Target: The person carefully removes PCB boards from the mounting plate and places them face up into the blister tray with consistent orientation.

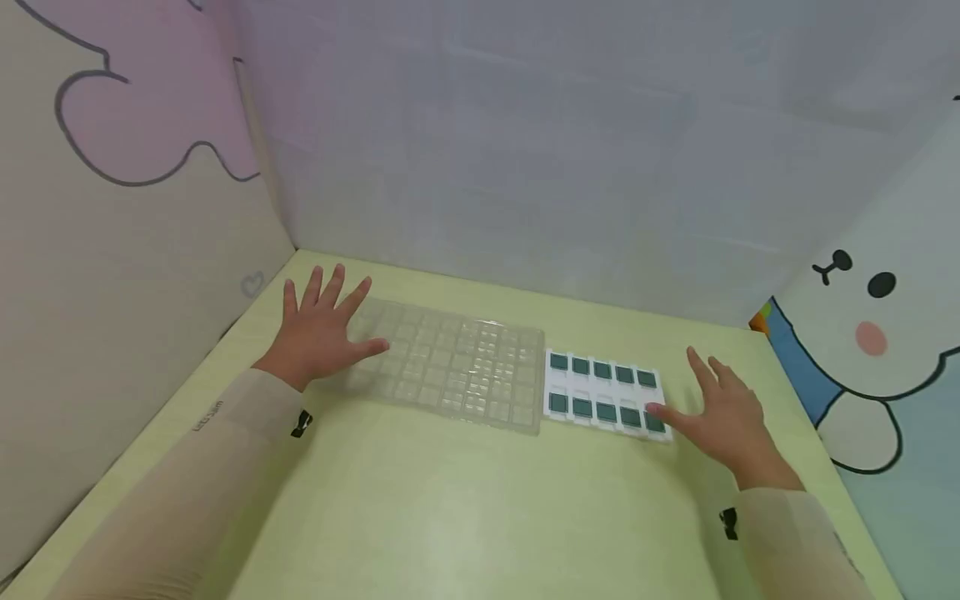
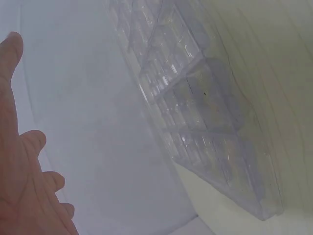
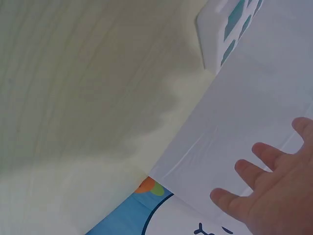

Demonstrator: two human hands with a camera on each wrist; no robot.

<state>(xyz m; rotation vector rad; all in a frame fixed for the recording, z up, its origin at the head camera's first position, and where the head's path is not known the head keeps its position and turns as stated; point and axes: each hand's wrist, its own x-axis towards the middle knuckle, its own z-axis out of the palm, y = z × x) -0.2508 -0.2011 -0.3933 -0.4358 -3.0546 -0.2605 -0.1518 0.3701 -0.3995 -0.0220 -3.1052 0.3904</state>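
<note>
My left hand (image 1: pixel 318 333) spreads its fingers at the left end of a clear plastic tray (image 1: pixel 442 362) divided into many small compartments. In the left wrist view, that tray (image 2: pixel 215 112) stands to the right of the hand (image 2: pixel 24 171), whose fingers hold nothing. To the tray's right lies a white holder (image 1: pixel 600 393) with two rows of dark green square pieces (image 1: pixel 606 412). My right hand (image 1: pixel 723 417) is at the holder's right end, fingers apart, its thumb overlapping the corner in the head view. The right wrist view shows the holder's end (image 3: pixel 212 34) away from the fingers (image 3: pixel 259 181).
The pale yellow tabletop (image 1: pixel 450 508) stretches in front of both items. A whitish back wall (image 1: pixel 525 167) rises behind it. Side panels carry a pink cloud drawing (image 1: pixel 165 108) at left and a cartoon animal (image 1: pixel 855 358) at right.
</note>
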